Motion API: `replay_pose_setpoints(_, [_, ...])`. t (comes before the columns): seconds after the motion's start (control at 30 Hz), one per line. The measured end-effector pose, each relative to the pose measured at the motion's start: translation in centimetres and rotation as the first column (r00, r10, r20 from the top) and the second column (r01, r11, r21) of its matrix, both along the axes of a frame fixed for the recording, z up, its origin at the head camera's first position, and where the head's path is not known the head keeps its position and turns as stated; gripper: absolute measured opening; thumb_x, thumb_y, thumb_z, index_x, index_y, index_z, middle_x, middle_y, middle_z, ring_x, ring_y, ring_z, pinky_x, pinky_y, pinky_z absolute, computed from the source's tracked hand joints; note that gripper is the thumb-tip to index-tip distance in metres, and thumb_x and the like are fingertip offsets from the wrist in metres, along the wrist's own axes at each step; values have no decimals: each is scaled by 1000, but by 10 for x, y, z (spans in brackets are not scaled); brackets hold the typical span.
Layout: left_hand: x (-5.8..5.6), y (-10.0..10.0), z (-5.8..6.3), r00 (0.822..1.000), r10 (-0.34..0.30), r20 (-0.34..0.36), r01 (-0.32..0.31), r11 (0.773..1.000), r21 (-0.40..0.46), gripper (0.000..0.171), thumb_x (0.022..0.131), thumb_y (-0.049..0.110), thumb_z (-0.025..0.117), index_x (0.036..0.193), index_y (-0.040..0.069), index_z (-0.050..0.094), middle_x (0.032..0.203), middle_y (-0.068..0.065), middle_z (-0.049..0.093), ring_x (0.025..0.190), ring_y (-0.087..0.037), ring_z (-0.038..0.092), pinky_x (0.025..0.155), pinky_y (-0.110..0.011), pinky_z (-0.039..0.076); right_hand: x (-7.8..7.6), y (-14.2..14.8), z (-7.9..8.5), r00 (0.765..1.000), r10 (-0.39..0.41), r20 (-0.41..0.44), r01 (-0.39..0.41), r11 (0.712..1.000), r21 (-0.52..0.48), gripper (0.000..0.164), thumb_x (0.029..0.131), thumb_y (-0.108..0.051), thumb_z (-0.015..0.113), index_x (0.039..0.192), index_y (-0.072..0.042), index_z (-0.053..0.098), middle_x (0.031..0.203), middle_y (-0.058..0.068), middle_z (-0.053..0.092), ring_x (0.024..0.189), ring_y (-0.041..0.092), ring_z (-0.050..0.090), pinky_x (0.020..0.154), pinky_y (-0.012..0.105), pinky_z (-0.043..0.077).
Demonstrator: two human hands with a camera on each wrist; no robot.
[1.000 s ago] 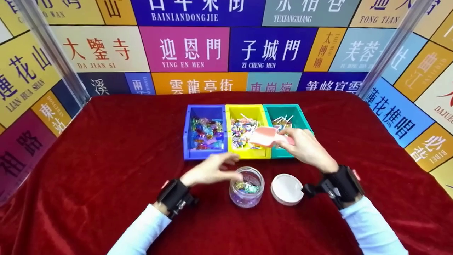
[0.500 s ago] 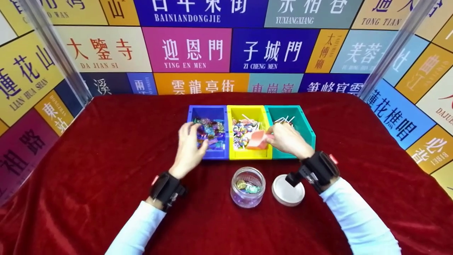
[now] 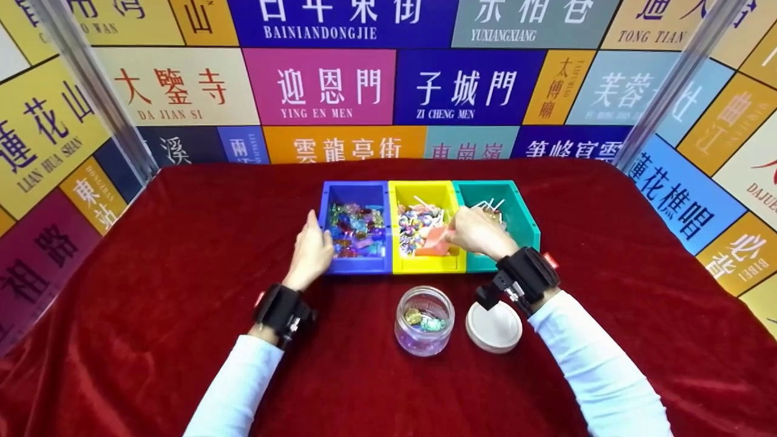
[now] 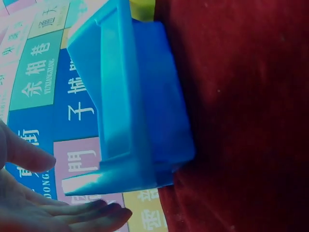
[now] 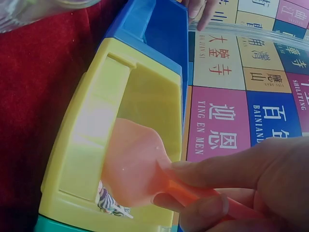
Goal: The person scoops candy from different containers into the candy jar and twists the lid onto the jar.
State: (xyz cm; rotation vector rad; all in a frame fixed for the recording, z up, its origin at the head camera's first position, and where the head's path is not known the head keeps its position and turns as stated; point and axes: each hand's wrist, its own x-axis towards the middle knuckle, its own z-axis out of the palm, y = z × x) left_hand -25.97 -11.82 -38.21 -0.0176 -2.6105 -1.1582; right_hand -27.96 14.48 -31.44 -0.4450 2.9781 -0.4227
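My right hand (image 3: 482,232) grips the handle of a pink scoop (image 5: 137,162), whose blade is down inside the yellow bin (image 3: 428,263) among striped lollipops (image 3: 414,220). At the outer left side of the blue bin (image 3: 357,264) is my left hand (image 3: 311,254); its fingers are extended along the wall in the left wrist view, and nothing is held. Colourful gem-like pieces (image 3: 358,224) lie in the blue bin. A clear open jar (image 3: 424,321) stands in front of the bins with several such pieces inside. Beside it, a white lid (image 3: 494,328) lies flat.
A green bin (image 3: 523,230) with white-stick items adjoins the yellow one on the right, partly covered by my right hand. Red cloth (image 3: 212,243) covers the table. Behind it rises a panelled wall with lettering (image 3: 328,85), with clear posts at both sides.
My left hand has gone from above the jar to the blue bin's left side. The right hand has lowered the scoop into the yellow bin, moving slightly left. Jar and lid stay put.
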Motion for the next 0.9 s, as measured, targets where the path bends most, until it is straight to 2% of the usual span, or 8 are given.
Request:
replay_pose_setpoints(0.2, [-2, -2, 0, 999, -13, 49, 14, 1000, -5, 50, 82, -7, 40, 129, -16, 28, 100, -28, 56, 92, -38, 56, 85, -42, 45, -4, -3, -4, 997, -1, 73, 4, 999, -37, 25, 82, -15, 57, 68, 1, 69, 45, -4, 38, 43, 9, 32, 40, 19, 19])
replay_pose_setpoints(0.3, [-2, -2, -1, 999, -11, 46, 12, 1000, -24, 54, 75, -10, 41, 128, -17, 31, 91, -26, 57, 90, -38, 56, 84, -43, 46, -9, -3, -12, 998, 10, 65, -6, 999, -53, 30, 82, -15, 57, 56, 0, 61, 45, -3, 31, 43, 9, 29, 41, 20, 18])
replay_pose_setpoints(0.33, [-2, -1, -1, 999, -11, 41, 13, 999, -31, 54, 74, -10, 42, 127, -17, 32, 91, -26, 57, 90, -39, 56, 84, -44, 45, -13, -2, -19, 999, 29, 25, -28, 998, -63, 32, 81, -16, 57, 51, -4, 57, 45, -4, 30, 42, 9, 28, 41, 20, 19])
replay_pose_setpoints(0.47, [-3, -1, -2, 1000, -11, 29, 12, 999, -45, 53, 74, -10, 42, 126, -17, 34, 95, -28, 56, 94, -40, 54, 86, -45, 43, -15, -5, -23, 1000, 25, -13, -26, 999, -31, 38, 79, -15, 56, 44, -11, 40, 45, -3, 30, 43, 12, 33, 40, 22, 24])
replay_pose_setpoints(0.53, [-3, 0, -2, 1000, -10, 30, 12, 999, -47, 53, 75, -9, 43, 127, -17, 33, 97, -29, 56, 95, -40, 54, 86, -45, 43, -14, -7, -23, 1000, 25, -17, -26, 999, -24, 38, 79, -14, 54, 43, -13, 40, 44, -3, 33, 43, 12, 35, 40, 21, 26])
replay_pose_setpoints(0.57, [-3, 0, -2, 1000, -11, 29, 12, 999, -52, 53, 76, -9, 43, 127, -17, 33, 97, -29, 56, 95, -40, 54, 86, -45, 43, -10, -10, -18, 1000, 12, 13, -12, 1000, -15, 39, 79, -12, 54, 44, -12, 38, 44, -3, 32, 44, 12, 35, 40, 21, 26])
replay_pose_setpoints(0.77, [-3, 0, -2, 1000, -10, 19, 11, 996, -85, 51, 76, -8, 45, 125, -16, 35, 96, -29, 56, 95, -42, 53, 85, -46, 43, -6, -13, -17, 999, -15, 46, 17, 999, -31, 38, 80, -10, 51, 47, -14, 32, 47, -4, 27, 44, 10, 30, 40, 20, 24])
replay_pose_setpoints(0.9, [-2, 0, -2, 1000, -18, 17, 19, 996, -85, 51, 77, -8, 45, 126, -17, 33, 99, -31, 54, 97, -43, 52, 87, -46, 42, -5, -14, -19, 999, -43, 31, 44, 998, -40, 33, 80, -11, 51, 51, -13, 35, 51, -2, 31, 47, 13, 35, 41, 20, 27])
